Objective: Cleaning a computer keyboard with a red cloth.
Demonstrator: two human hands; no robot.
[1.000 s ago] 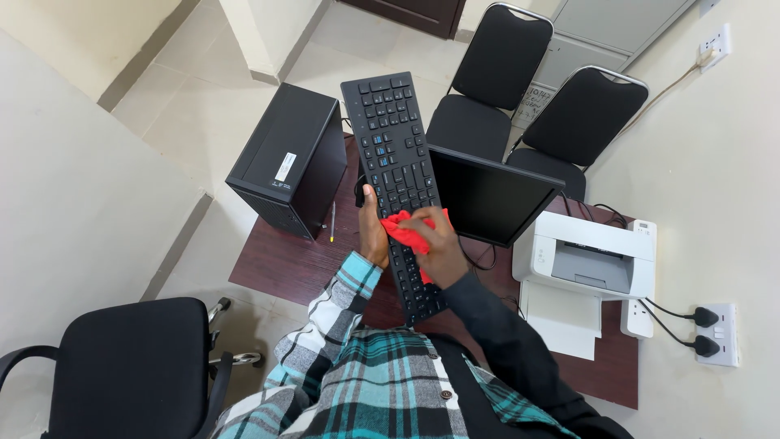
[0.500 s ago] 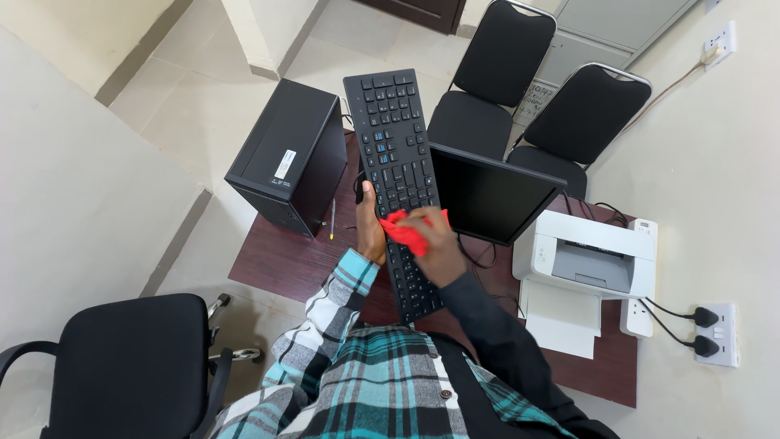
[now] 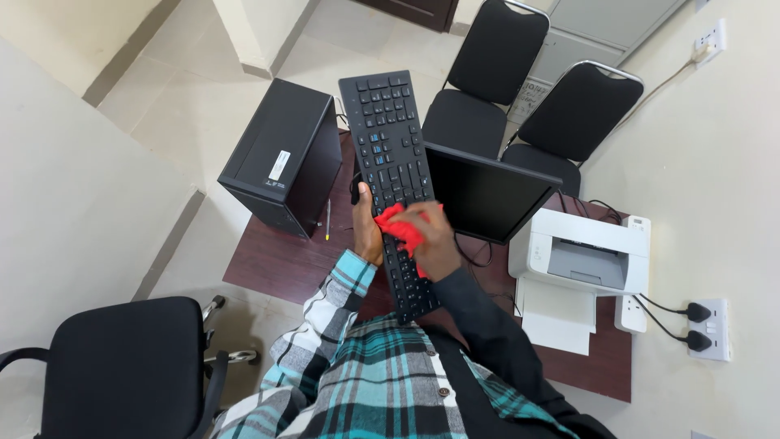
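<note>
Sweeping from my left: the black office chair (image 3: 122, 366) sits beside me on the floor, then the black computer tower (image 3: 284, 154) stands on the near-left corner of the dark wooden bench (image 3: 276, 260), with a thin pen (image 3: 327, 221) lying just beside it. Next comes my left hand (image 3: 367, 228), its grip closed around the left edge of the black keyboard (image 3: 390, 146), which I hold lifted off the bench, tilted, its far end pointing away from me over the tower's side. My right hand (image 3: 435, 240) comes after, its grip folded shut on a red cloth (image 3: 400, 226) and pressing that cloth flat against the keys about the middle of the board. So the keyboard lies between my two grips, touching both, and the cloth sits just beside my left thumb.

Trouble, as I judge it, could start with that single-handed hold: the long free end hangs far past my left grip, and a hard push from the cloth could twist the board loose or swing it into the black monitor (image 3: 487, 195) just to the right. A fold of cloth might also snag a key cap and lift it. Farther right stand the white printer (image 3: 581, 260) and the wall socket (image 3: 707, 329) with its black plugs; two black chairs (image 3: 536, 89) wait beyond the bench.
</note>
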